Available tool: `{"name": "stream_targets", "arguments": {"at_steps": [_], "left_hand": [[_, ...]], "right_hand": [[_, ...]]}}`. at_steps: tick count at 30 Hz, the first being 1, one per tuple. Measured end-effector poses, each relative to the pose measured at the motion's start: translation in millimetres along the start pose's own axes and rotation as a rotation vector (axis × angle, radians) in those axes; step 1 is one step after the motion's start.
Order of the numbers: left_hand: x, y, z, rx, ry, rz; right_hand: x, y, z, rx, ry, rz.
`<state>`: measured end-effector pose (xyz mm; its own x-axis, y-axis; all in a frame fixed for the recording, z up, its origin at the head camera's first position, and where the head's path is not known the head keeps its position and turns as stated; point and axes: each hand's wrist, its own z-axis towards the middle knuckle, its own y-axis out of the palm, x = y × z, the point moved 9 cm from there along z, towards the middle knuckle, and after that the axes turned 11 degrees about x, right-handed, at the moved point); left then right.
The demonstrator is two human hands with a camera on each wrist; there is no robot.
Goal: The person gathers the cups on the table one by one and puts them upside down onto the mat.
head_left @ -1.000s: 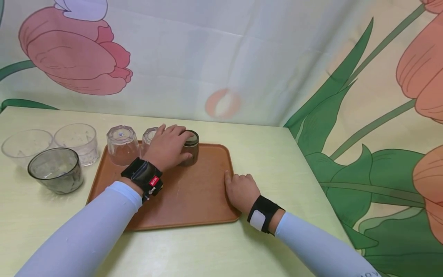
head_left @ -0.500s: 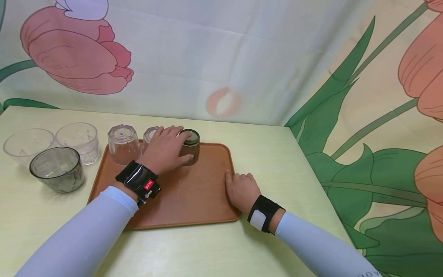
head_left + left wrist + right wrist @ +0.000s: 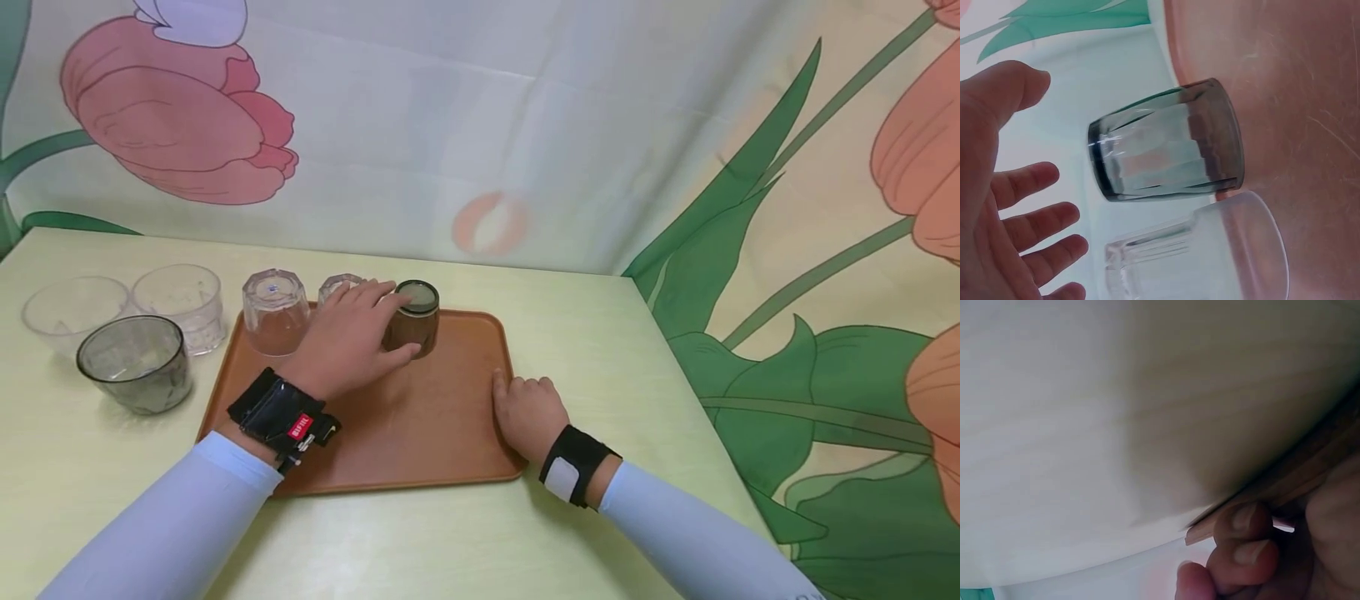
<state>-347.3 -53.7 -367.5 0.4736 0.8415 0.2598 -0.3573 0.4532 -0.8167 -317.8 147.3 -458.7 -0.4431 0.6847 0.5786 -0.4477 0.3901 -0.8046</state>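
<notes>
An upturned grey glass [image 3: 422,329] stands on the brown tray [image 3: 442,425] near its far edge. My left hand [image 3: 347,340] is held beside it with thumb and fingers spread; in the left wrist view a gap shows between the fingertips [image 3: 1047,172] and the grey glass [image 3: 1166,144]. Partly behind that hand is an upturned clear glass [image 3: 339,287]. Another upturned clear glass [image 3: 276,312] stands at the tray's far left corner. My right hand [image 3: 531,417] grips the tray's right edge, thumb along the rim and fingers curled.
Left of the tray, on the pale table [image 3: 600,375], stand a grey glass bowl [image 3: 142,379], a clear glass [image 3: 183,308] and a wider clear bowl [image 3: 71,312]. A flower-printed cloth [image 3: 390,150] hangs behind the table.
My left hand has drawn back to the left and toward me from the grey glass, which stays upturned on the tray. My right hand keeps its place at the tray's edge.
</notes>
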Motion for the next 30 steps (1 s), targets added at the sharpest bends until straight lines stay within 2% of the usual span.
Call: {"name": "stream_targets", "arguments": {"at_steps": [5, 12, 22, 30], "left_hand": [[5.0, -11.1, -6.1, 0.015, 0.002, -0.047], [4.9, -20.2, -9.6, 0.033, -0.018, -0.061], [7.9, -23.5, -10.7, 0.042, -0.043, -0.087], [15.5, -33.3, -12.5, 0.075, -0.028, -0.111]], "right_hand": [[1, 0, -0.4, 0.016, 0.005, -0.004], [-1, 1, -0.4, 0.021, -0.005, -0.013], [1, -3, 0.1, 0.042, -0.005, 0.004], [2, -3, 0.3, 0.052, -0.021, 0.004]]}}
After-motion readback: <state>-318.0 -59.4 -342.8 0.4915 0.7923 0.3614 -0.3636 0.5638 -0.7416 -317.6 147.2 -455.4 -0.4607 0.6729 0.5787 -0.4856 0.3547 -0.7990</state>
